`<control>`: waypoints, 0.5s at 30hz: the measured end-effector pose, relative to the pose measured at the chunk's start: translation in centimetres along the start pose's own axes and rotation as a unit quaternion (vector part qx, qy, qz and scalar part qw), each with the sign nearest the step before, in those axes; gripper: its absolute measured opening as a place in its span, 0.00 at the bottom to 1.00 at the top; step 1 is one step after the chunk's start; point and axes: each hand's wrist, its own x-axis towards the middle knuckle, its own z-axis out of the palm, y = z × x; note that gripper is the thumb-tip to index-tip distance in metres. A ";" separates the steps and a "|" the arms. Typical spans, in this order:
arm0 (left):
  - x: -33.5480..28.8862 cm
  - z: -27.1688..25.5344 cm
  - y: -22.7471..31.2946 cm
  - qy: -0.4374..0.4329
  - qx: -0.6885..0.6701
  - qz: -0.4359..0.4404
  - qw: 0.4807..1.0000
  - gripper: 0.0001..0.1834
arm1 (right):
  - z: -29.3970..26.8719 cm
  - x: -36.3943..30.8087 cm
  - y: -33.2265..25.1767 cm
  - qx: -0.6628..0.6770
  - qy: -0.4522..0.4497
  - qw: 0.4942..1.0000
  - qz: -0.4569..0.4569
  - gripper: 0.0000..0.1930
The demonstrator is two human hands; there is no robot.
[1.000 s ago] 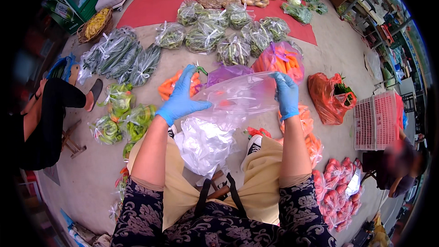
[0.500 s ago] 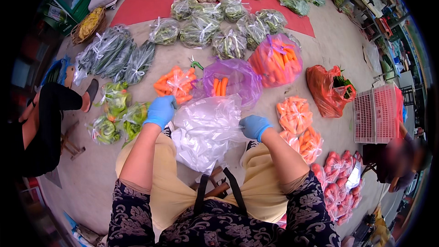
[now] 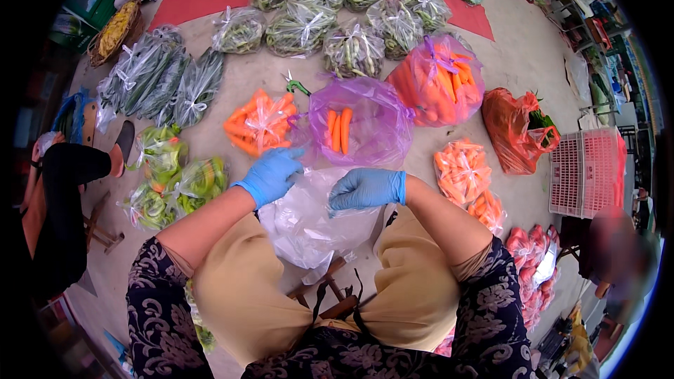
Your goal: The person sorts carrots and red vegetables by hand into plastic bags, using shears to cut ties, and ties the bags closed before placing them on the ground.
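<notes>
A crumpled clear plastic bag [image 3: 298,228] hangs between my knees. My gloved left hand [image 3: 272,177] is closed on its upper left edge, the index finger reaching toward the purple bag. Fingers and thumb pressed together, my gloved right hand [image 3: 366,188] grips the plastic on the right side. Just beyond my hands stands an open purple bag [image 3: 382,126] with a few loose carrots [image 3: 340,130] in it. A tied clear bag of carrots [image 3: 261,125] lies on the left, and a full purple bag of carrots [image 3: 439,84] on the right.
Green-handled snips [image 3: 298,85] lie behind the open bag. Bagged peppers [image 3: 200,186] sit left, bagged cut carrots [image 3: 463,168] right, bagged greens [image 3: 302,31] farther back. A red bag [image 3: 516,130] and pink crate [image 3: 583,172] stand right. Another person's leg [image 3: 70,182] is at left.
My hands have come closer together, the right one moving left and turning inward. The clear bag has bunched between them, and the whole view has shifted slightly.
</notes>
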 end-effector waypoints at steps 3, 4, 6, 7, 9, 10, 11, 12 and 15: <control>-1.1 2.8 -5.3 -0.152 -0.281 -0.211 0.924 0.10 | -4.7 2.4 3.8 0.045 -0.014 0.992 0.113 0.14; -2.1 4.8 -6.5 -0.151 -0.314 -0.247 0.904 0.11 | -6.2 3.3 6.0 0.139 0.068 0.981 0.115 0.16; -2.9 8.6 -7.4 -0.156 -0.352 -0.288 0.877 0.12 | -8.4 7.1 11.1 0.227 0.261 0.927 0.147 0.20; -3.1 9.6 -8.0 -0.158 -0.362 -0.305 0.866 0.12 | -9.4 10.1 13.6 0.219 0.371 0.886 0.169 0.21; -2.8 12.9 -7.6 -0.167 -0.391 -0.315 0.849 0.12 | -10.9 15.0 20.0 0.104 0.455 0.862 0.196 0.24; -2.5 13.7 -7.9 -0.137 -0.407 -0.315 0.847 0.14 | -11.7 17.6 21.2 -0.013 0.530 0.825 0.198 0.28; -2.1 14.4 -8.3 -0.107 -0.421 -0.317 0.843 0.15 | -12.1 20.0 21.1 -0.011 0.525 0.828 0.197 0.28; -1.1 14.9 -8.0 -0.110 -0.428 -0.319 0.838 0.15 | -12.0 21.5 21.4 -0.028 0.532 0.800 0.274 0.35; 0.2 14.1 -8.7 -0.147 -0.458 -0.332 0.811 0.18 | -10.5 26.5 19.1 -0.053 0.557 0.729 0.393 0.47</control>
